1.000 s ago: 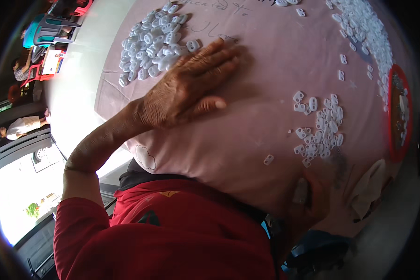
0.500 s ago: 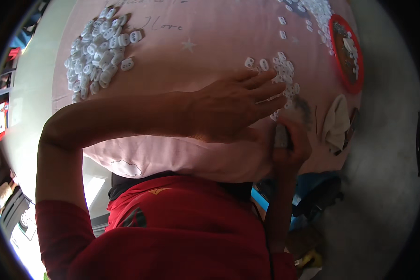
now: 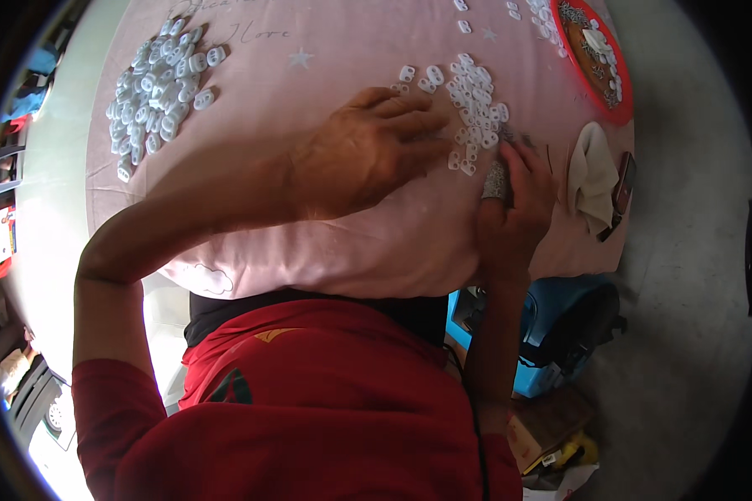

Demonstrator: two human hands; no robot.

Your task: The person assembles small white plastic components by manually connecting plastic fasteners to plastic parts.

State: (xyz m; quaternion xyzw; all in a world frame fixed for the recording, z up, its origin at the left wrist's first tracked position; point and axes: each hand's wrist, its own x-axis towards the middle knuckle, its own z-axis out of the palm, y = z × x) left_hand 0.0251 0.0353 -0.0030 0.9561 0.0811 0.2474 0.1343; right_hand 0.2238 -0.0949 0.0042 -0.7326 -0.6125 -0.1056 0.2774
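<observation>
My left hand (image 3: 380, 150) reaches across the pink cloth (image 3: 251, 188) with its fingers loosely spread, palm down. Just beyond its fingertips lies a heap of small white plastic pieces (image 3: 476, 92), each with two holes. A few loose white pieces (image 3: 430, 79) sit to the left of this heap, close to the left fingers. My right hand (image 3: 522, 192) rests at the heap's near right side, thumb and fingers apart. Between that thumb and forefinger shows a mass of tiny grey bits (image 3: 495, 181); whether the hand touches them I cannot tell.
A larger pile of white pieces (image 3: 154, 88) lies at the far left. At the far right stands a red-rimmed tray (image 3: 622, 108) with grey bits and white pieces. A beige cloth (image 3: 591, 179) and a dark flat object (image 3: 625, 184) lie near the right edge. A blue bag (image 3: 560, 326) is below.
My left hand has drawn back leftward off the heap, uncovering more white pieces. My right hand stays beside the heap. The whole view has shifted, so the table items sit higher.
</observation>
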